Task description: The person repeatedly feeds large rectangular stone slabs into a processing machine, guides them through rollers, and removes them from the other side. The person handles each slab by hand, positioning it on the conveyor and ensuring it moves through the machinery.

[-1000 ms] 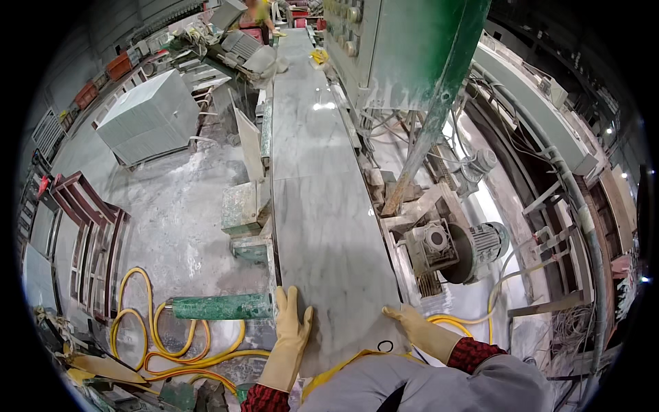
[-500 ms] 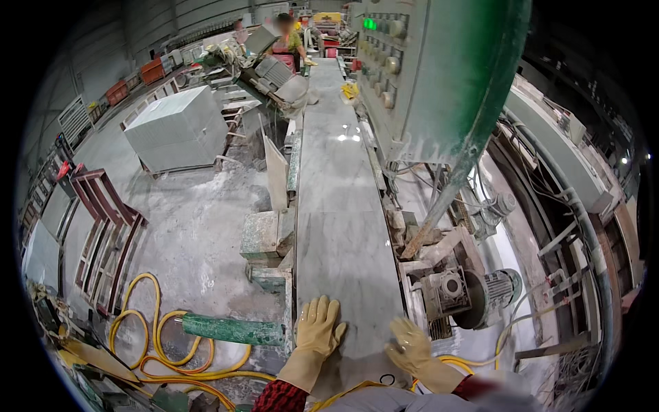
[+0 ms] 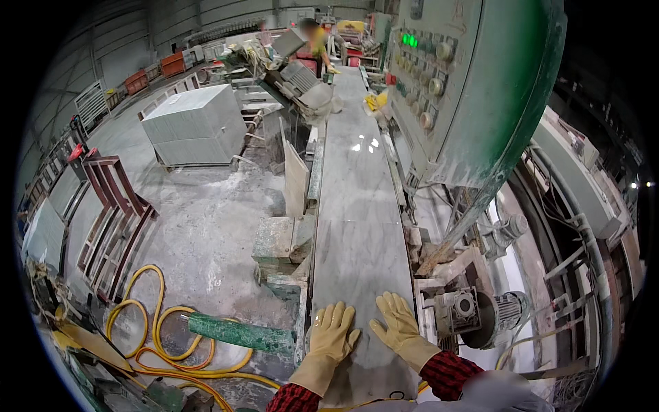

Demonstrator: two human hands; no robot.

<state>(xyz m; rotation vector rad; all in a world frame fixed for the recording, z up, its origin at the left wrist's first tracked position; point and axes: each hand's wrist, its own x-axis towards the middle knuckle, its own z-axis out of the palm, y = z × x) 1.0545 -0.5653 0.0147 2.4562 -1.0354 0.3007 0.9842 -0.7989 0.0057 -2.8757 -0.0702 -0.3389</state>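
A wet grey stone slab lies flat along a narrow conveyor line running away from me. My left hand, in a cream rubber glove, rests palm down on the slab near its left edge, fingers stretched forward. On the slab's right side my right hand, gloved alike, lies flat with its fingers spread. Neither hand grasps anything. Beyond a thin seam, another grey slab continues the row toward the far end.
A green-edged control cabinet overhangs the right side, above a motor. On the left floor are a stack of pale slabs, a wooden rack, a green bar and coiled yellow hose. Another person stands far down the line.
My right hand has come inward from the slab's right edge and now lies flat on it. The left hand stays down on the slab. The whole view has shifted slightly.
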